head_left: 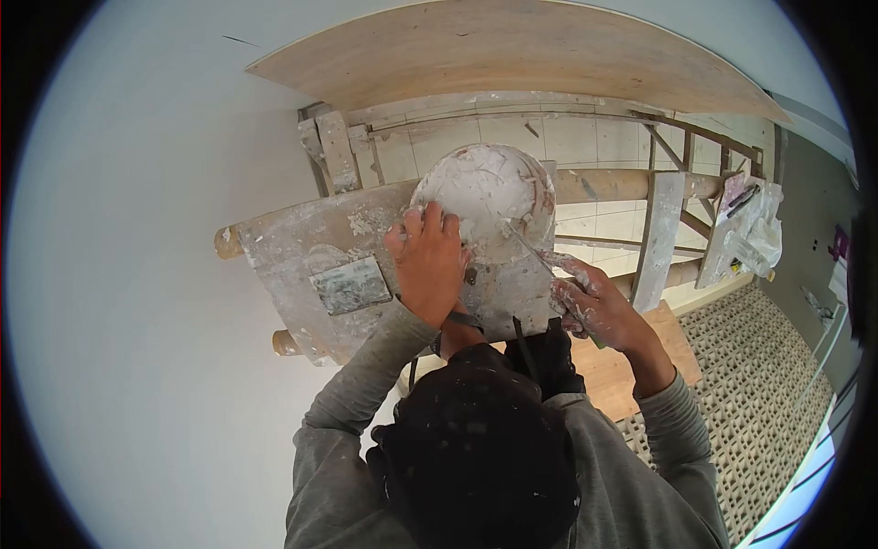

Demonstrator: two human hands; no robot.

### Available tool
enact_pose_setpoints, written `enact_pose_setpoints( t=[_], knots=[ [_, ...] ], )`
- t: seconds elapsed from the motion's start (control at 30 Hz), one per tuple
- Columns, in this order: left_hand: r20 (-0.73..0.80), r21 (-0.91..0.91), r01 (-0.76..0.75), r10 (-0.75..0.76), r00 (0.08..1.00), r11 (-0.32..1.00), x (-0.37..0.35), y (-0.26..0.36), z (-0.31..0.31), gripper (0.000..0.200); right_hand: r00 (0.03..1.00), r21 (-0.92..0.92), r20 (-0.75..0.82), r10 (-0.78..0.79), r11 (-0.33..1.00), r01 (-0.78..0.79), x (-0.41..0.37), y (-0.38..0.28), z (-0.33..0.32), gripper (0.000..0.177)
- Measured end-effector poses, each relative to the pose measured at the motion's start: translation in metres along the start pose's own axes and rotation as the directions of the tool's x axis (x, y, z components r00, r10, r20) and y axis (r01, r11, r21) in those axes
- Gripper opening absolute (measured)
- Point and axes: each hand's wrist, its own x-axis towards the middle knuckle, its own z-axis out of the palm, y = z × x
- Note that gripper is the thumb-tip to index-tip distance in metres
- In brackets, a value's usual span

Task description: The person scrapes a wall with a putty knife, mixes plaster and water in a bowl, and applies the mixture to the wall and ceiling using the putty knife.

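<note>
A round bucket [492, 166] of white plaster or putty stands on the spattered board in front of me. My left hand [430, 261] is closed over its near left rim, fingers curled at the edge. At the bucket's right side, my right hand [590, 297] is wrapped around a putty knife [529, 242]. The thin blade points up and left into the white paste [476, 188]. A bit of green shows below the right fist. White smears cover the right fingers. Left of the bucket lies a grey, smeared rectangular plate [350, 285].
The plaster-stained board [283, 265] rests on round poles [604, 186] of a scaffold. A narrow plank [658, 242] crosses them at right, near a board with plastic and tools [745, 220]. Beyond stands a curved wooden sheet [512, 50]. A white wall [155, 302] borders the left.
</note>
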Motion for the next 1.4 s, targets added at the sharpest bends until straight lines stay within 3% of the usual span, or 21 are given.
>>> enact_pose_setpoints(
  t=[0.07, 0.13, 0.23, 0.27, 0.3, 0.37, 0.4, 0.53, 0.63, 0.7, 0.77, 0.9, 0.97, 1.03, 1.1, 1.17, 1.23, 1.3, 1.33, 1.4],
  knots=[
    [0.014, 0.006, -0.013, 0.013, 1.0, 1.0, 0.001, -0.001, 0.003, 0.042, 1.0, -0.002, -0.02, -0.017, 1.0, 0.017, 0.001, 0.004, 0.0, 0.036],
    [0.145, -0.086, -0.021, 0.034, 0.989, 0.996, 0.001, -0.005, 0.015, 0.04, 0.999, -0.006, -0.038, -0.038, 0.999, 0.038, 0.002, 0.006, 0.001, 0.034],
    [0.029, -0.145, -0.072, 0.077, 0.997, 0.987, -0.002, -0.003, 0.012, 0.037, 0.992, -0.157, -0.06, -0.106, 0.983, 0.096, 0.001, 0.011, 0.001, 0.036],
    [0.028, -0.146, -0.073, 0.078, 0.997, 0.987, -0.004, -0.003, 0.007, 0.037, 0.944, -0.441, -0.1, -0.315, 0.864, 0.242, 0.003, 0.017, 0.001, 0.036],
    [-0.008, -0.23, -0.063, 0.063, 0.998, 0.971, -0.009, -0.004, 0.0, 0.035, 0.857, -0.688, -0.072, -0.51, 0.647, 0.327, 0.003, 0.02, 0.001, 0.035],
    [-0.046, -0.313, -0.053, 0.041, 0.998, 0.948, -0.024, -0.009, -0.01, 0.032, 0.826, -0.741, -0.064, -0.56, 0.581, 0.337, 0.002, 0.012, 0.006, 0.037],
    [-0.045, -0.29, 0.032, -0.047, 0.998, 0.957, -0.036, -0.012, -0.016, 0.029, 0.79, -0.788, -0.054, -0.61, 0.512, 0.342, 0.002, 0.006, 0.009, 0.039],
    [-0.013, -0.18, 0.286, -0.293, 0.956, 0.941, -0.085, -0.04, -0.018, 0.026, 0.799, -0.914, -0.069, -0.598, 0.358, 0.189, 0.015, -0.02, 0.028, 0.032],
    [0.054, -0.163, 0.344, -0.34, 0.939, 0.925, -0.107, -0.054, -0.011, 0.025, 0.809, -0.956, -0.056, -0.585, 0.264, 0.125, 0.025, -0.042, 0.043, 0.034],
    [0.094, -0.131, 0.331, -0.321, 0.942, 0.934, -0.112, -0.055, -0.01, 0.028, 0.845, -0.978, -0.083, -0.529, 0.204, 0.031, 0.029, -0.051, 0.051, 0.037],
    [0.131, -0.103, 0.313, -0.299, 0.945, 0.944, -0.108, -0.052, -0.012, 0.031, 0.848, -0.983, -0.067, -0.525, 0.181, 0.034, 0.033, -0.058, 0.051, 0.039],
    [-0.168, -0.461, 0.239, -0.349, 0.922, 0.854, -0.068, -0.03, -0.008, 0.047, 0.856, -0.996, -0.012, -0.517, 0.085, 0.038, 0.042, -0.065, 0.046, 0.04],
    [-0.321, -0.525, 0.082, -0.287, 0.903, 0.847, -0.035, -0.024, 0.009, 0.044, 0.876, -0.995, 0.012, -0.482, 0.083, 0.059, 0.046, -0.072, 0.044, 0.039],
    [-0.349, -0.555, 0.081, -0.321, 0.88, 0.828, -0.014, -0.025, 0.057, 0.042, 0.893, -0.995, 0.034, -0.449, 0.069, 0.072, 0.052, -0.072, 0.041, 0.038],
    [-0.368, -0.592, 0.064, -0.34, 0.865, 0.803, -0.004, -0.022, 0.074, 0.041, 0.696, -0.976, 0.215, -0.685, -0.133, 0.171, 0.062, -0.06, 0.037, 0.037],
    [-0.378, -0.669, 0.064, -0.413, 0.829, 0.74, -0.004, -0.018, 0.077, 0.035, 0.705, -0.964, 0.262, -0.659, -0.15, 0.218, 0.062, -0.069, 0.04, 0.034],
    [-0.385, -0.639, 0.075, -0.403, 0.83, 0.765, -0.003, -0.019, 0.078, 0.035, 0.701, -0.944, 0.324, -0.636, -0.172, 0.28, 0.066, -0.071, 0.044, 0.032],
    [-0.396, -0.604, 0.089, -0.395, 0.829, 0.792, -0.005, -0.021, 0.078, 0.035, 0.788, -0.955, 0.286, -0.545, -0.093, 0.282, 0.073, -0.066, 0.049, 0.03],
    [-0.375, -0.627, 0.104, -0.416, 0.828, 0.772, -0.004, -0.021, 0.078, 0.035, 0.788, -0.954, 0.289, -0.544, -0.096, 0.283, 0.073, -0.066, 0.053, 0.03],
    [-0.355, -0.65, 0.122, -0.442, 0.824, 0.75, -0.003, -0.018, 0.078, 0.035, 0.892, -0.979, 0.179, -0.414, 0.015, 0.204, 0.068, -0.063, 0.065, 0.034]
  ],
)
